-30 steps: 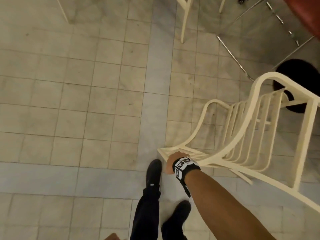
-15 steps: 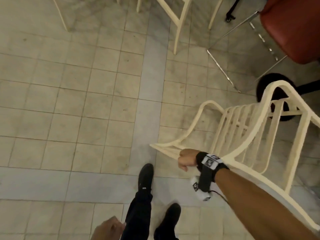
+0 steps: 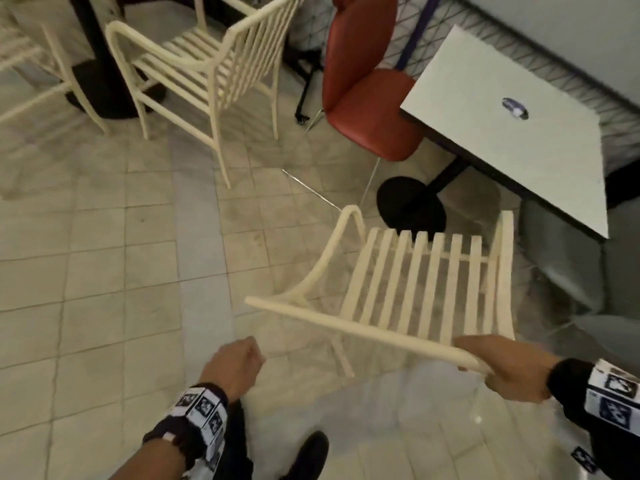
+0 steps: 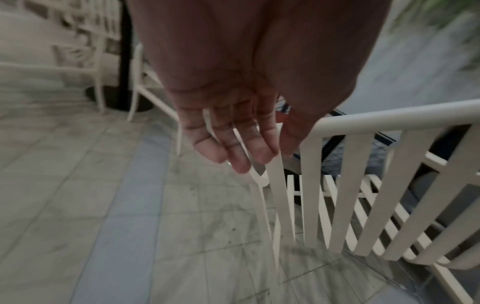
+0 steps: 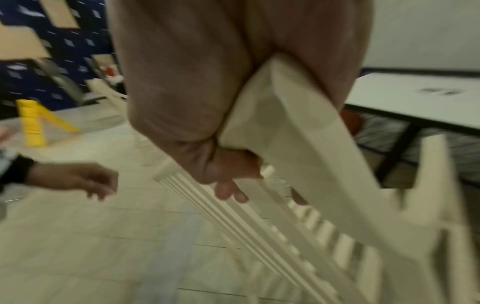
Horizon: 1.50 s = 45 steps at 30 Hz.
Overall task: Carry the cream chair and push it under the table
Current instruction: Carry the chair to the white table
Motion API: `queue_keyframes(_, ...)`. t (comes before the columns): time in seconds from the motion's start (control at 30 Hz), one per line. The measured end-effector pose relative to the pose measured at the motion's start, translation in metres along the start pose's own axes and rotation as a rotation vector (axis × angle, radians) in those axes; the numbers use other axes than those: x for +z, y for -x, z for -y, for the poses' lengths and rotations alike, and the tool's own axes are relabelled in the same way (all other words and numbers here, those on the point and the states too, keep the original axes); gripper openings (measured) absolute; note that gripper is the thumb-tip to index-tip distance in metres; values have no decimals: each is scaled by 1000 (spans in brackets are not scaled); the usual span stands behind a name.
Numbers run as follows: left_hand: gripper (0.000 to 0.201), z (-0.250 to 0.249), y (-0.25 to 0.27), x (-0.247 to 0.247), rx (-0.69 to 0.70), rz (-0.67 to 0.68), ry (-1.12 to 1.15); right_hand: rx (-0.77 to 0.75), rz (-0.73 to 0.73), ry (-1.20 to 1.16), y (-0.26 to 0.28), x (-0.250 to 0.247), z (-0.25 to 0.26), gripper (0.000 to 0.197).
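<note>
Head view: the right hand (image 3: pixel 512 367) grips the top rail of the cream chair (image 3: pixel 408 292), tilted just short of the table (image 3: pixel 512 133); the left hand (image 3: pixel 232 367) hangs loosely curled, holding nothing.
Left wrist view: relaxed fingers (image 4: pixel 233 139) beside the chair's slats.
Right wrist view: fingers (image 5: pixel 228 185) wrapped around the rail.

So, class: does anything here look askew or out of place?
Yes. The cream chair is tilted, gripped at one end of its top rail by the right hand alone. The left hand hangs free.

red chair (image 3: pixel 367 109), second slatted chair (image 3: pixel 204 64), yellow floor sign (image 5: pixel 33 121), tiled floor (image 3: pixel 104 254)
</note>
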<state>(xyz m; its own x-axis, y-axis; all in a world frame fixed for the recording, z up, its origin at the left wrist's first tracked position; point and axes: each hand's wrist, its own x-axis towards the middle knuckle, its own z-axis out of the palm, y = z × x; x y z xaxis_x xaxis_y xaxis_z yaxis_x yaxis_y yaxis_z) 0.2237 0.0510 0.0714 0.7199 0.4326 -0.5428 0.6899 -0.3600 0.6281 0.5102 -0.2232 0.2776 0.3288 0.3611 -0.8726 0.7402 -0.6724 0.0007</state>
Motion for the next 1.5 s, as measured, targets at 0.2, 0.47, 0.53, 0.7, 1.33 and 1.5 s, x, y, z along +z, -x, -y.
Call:
queue_keyframes(0.2, 66, -103, -19, 45, 321, -160, -445, 133, -213, -120, 60, 99, -104, 46)
queue_keyframes(0.47, 21, -232, -43, 130, 501, 94, -858, 463, -455, -170, 71, 217, -190, 59)
queue_keyframes(0.53, 21, -251, -43, 141, 529, 121, -941, 560, -453, -257, 76, 233, -194, 58)
queue_keyframes(0.7, 21, -287, -44, 127, 545, 73, -1060, 580, -352, -454, 53, 277, -191, 58)
queue_keyframes(1.33, 55, -201, 1, 96, 429, -168, -737, 459, -680, -489, 16, 301, -153, 60)
queue_keyframes(1.5, 55, -198, 2, 103, 228, -275, -283, 432, -656, -1220, 25, 310, -178, 58)
